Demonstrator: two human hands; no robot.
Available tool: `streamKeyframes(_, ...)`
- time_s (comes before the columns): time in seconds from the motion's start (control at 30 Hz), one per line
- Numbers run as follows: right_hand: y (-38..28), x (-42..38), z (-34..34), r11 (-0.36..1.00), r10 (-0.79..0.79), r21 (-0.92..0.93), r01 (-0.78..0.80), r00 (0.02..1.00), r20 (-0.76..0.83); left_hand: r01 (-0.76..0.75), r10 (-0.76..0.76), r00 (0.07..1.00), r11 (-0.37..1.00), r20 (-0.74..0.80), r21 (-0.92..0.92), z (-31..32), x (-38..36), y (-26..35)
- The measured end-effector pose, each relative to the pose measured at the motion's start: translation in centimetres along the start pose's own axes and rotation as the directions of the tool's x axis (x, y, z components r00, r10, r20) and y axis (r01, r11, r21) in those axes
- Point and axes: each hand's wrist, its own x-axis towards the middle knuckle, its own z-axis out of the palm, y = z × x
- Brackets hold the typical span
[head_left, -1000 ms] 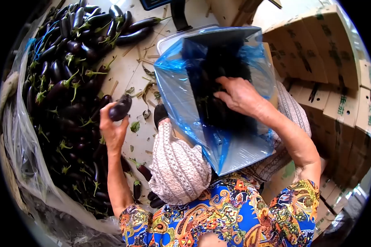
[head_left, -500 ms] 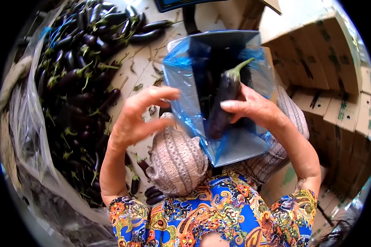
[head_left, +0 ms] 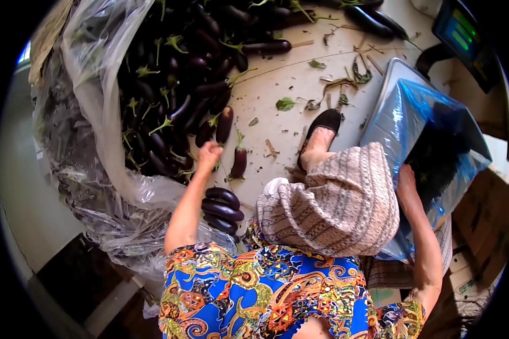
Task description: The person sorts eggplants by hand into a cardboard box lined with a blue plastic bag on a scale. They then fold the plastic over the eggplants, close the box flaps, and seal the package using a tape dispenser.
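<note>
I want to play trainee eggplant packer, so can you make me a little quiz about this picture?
1. True or false: the left hand is closer to the eggplant heap than the right hand is.

2. Pick one. What colour is the plastic lining near the right hand?
A) red
B) blue
C) yellow

3. Fill in the missing word: the foot that shows on the floor wears a black ____.

Key:
1. True.
2. B, blue.
3. Shoe.
</note>
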Motion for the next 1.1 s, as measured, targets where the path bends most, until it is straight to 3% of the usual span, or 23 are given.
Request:
streamKeyframes(0.07,1.0,-0.9,0.2,1.000,0.021,-0.006,-0.022,0.992,-0.122,-0.048,0.044,0.999,0.937,0.020,0.347,4.1,-1.8,-2.3)
streamKeyframes(0.13,0.5,-1.1,-0.2,0.995,-0.001,-0.100,-0.012,0.992,-0.128,-0.021,0.008,1.000,0.885,0.029,0.465,8.3,-2.5,-3.9)
streamKeyframes(0.2,-0.7,-1.2,-1.7,0.962,-0.051,-0.271,0.042,0.998,-0.025,0.127,-0.080,0.989,0.894,-0.124,0.431,10.6,-3.2,-3.2)
streamKeyframes(0.23,-2.8,-2.1,-3.1,0.950,-0.071,-0.307,0.061,0.997,-0.024,0.179,-0.158,0.983,0.935,-0.094,0.305,10.8,-2.7,-2.5)
streamKeyframes(0.27,-3.5,-3.0,-4.2,0.956,-0.236,-0.180,0.230,0.972,-0.012,0.144,-0.132,0.983,0.985,0.126,-0.090,10.2,-2.9,-0.7)
streamKeyframes(0.33,-3.6,-4.2,-5.9,0.976,-0.176,0.130,0.174,0.984,0.005,0.258,-0.029,0.920,0.797,0.392,-0.547,9.5,-4.0,3.9)
streamKeyframes(0.47,-3.2,-6.3,-8.1,0.943,-0.058,0.327,0.070,0.997,-0.045,0.248,0.286,0.849,0.526,0.444,-0.813,7.9,-4.8,12.3)
streamKeyframes(0.63,-3.1,-8.4,-9.0,0.923,-0.081,0.363,0.127,0.987,-0.140,0.350,0.451,0.744,0.366,0.494,-0.862,7.2,-6.3,18.2)
streamKeyframes(0.8,-2.1,-9.3,-8.3,0.908,-0.086,0.403,0.111,0.993,-0.079,0.427,0.521,0.673,0.305,0.525,-0.851,7.4,-8.2,21.0)
streamKeyframes(0.9,-1.5,-9.2,-7.5,0.910,-0.078,0.404,0.093,0.996,-0.053,0.542,0.638,0.581,0.159,0.505,-0.825,7.8,-8.8,21.6)
streamKeyframes(1.0,-1.2,-9.0,-7.1,0.926,-0.102,0.365,0.099,0.995,-0.012,0.475,0.531,0.677,0.213,0.509,-0.854,7.5,-10.4,23.7)
streamKeyframes(1.1,-1.6,-8.9,-6.8,0.929,-0.098,0.359,0.091,0.995,0.001,0.426,0.541,0.665,0.292,0.515,-0.856,7.3,-10.9,24.5)
